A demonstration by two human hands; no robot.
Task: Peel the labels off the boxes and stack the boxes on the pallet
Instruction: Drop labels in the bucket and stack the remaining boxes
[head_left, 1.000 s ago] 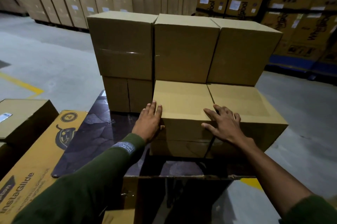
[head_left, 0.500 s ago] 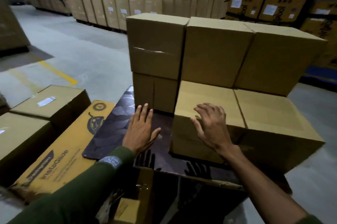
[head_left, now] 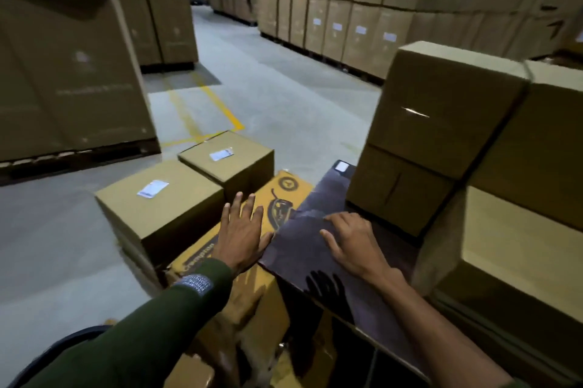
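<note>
A: Where are the hands?

B: The left hand (head_left: 241, 234) hovers flat over the yellow printed carton (head_left: 220, 258), fingers (head_left: 237, 207) straight and spread, holding nothing. The right hand (head_left: 353, 241) sits above the dark glossy sheet (head_left: 303, 249) that covers the pallet, fingers loosely bent and released; whether it touches the sheet I cannot tell.

A: And the boxes?

B: Plain brown cardboard boxes are stacked on the sheet at the right: a tall pile (head_left: 441, 122) at the back and a lower box (head_left: 517, 249) in front, its pale top lit. Left of the yellow carton, two more brown boxes stand on the grey concrete floor (head_left: 284, 97), just beside each other. The near box (head_left: 157, 207) carries a white label (head_left: 153, 189) on top; the far box (head_left: 227, 160) carries a white label (head_left: 221, 154) too.

A: Behind them?

B: Tall walls of stacked cartons (head_left: 347, 9), and yellow floor lines (head_left: 220, 103).
</note>
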